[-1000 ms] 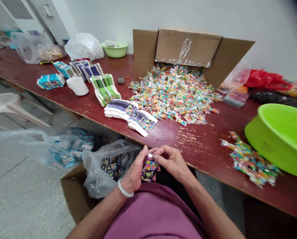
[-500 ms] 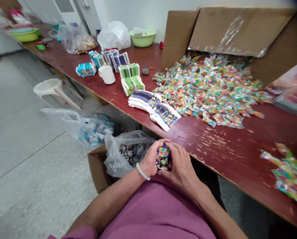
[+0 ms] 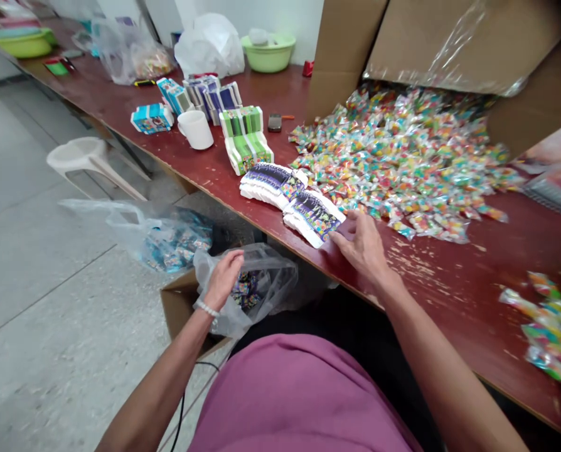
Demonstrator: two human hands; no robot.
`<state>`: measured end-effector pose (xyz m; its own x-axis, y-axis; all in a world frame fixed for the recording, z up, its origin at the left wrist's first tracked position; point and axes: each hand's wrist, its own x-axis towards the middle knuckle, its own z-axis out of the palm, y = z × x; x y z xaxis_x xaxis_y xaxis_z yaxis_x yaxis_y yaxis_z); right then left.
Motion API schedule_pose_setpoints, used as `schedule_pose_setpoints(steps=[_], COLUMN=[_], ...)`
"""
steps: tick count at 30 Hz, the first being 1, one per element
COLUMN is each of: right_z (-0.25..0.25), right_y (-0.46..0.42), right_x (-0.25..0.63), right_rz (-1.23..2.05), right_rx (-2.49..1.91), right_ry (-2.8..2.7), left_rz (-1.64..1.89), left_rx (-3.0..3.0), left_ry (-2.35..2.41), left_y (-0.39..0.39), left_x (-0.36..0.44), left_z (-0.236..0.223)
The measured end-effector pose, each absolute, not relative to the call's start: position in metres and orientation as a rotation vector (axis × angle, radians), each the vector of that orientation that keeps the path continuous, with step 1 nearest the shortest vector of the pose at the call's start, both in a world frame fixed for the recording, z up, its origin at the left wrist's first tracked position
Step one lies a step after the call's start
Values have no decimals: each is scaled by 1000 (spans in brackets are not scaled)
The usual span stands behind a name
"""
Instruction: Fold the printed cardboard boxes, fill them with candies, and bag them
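My left hand point(image 3: 224, 276), with a beaded bracelet at the wrist, is over a clear plastic bag point(image 3: 273, 270). Its fingers are stretched out and hold nothing. Inside the bag lie several small dark printed packs point(image 3: 246, 292). At the table's front edge my right hand point(image 3: 363, 245) reaches to the near end of a fanned stack of flat purple cartons point(image 3: 314, 216). Thumb and fingers are apart around the top carton's edge; whether they touch it I cannot tell. More fanned purple cartons point(image 3: 266, 179) lie just behind, with green cartons point(image 3: 247, 141) beyond.
A large heap of wrapped candies point(image 3: 403, 163) spills from a cardboard box point(image 3: 445, 44). A white mug point(image 3: 196, 130) and blue cartons point(image 3: 152, 118) stand farther left. Below are a bag of blue packs point(image 3: 172, 242) and a white stool point(image 3: 80, 157). Loose candies point(image 3: 551, 339) lie at right.
Both hands held a dark printed pack together; now they are apart and the pack is out of them. My left hand moved left over the bag, my right hand forward to the purple cartons.
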<state>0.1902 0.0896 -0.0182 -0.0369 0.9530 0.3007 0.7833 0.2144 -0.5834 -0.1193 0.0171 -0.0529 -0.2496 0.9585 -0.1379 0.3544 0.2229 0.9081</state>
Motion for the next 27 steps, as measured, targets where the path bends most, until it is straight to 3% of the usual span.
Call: schedule_pose_setpoints(steps=[7, 12, 18, 27], right_z=[-25, -23, -21, -18], right_y=[126, 128, 128, 129], right_x=[183, 181, 181, 180], right_rz=[326, 378, 391, 500], right_rx=[-1873, -1970, -2037, -2069], right_ry=[-1907, -1881, -1841, -1762], left_rz=[1029, 638, 355, 449], left_rx=[1896, 2388, 2395, 2225], left_ry=[1617, 1785, 1947, 1887], left_y=[43, 72, 85, 95], left_x=[-58, -12, 1, -1], left_z=[-20, -10, -9, -8])
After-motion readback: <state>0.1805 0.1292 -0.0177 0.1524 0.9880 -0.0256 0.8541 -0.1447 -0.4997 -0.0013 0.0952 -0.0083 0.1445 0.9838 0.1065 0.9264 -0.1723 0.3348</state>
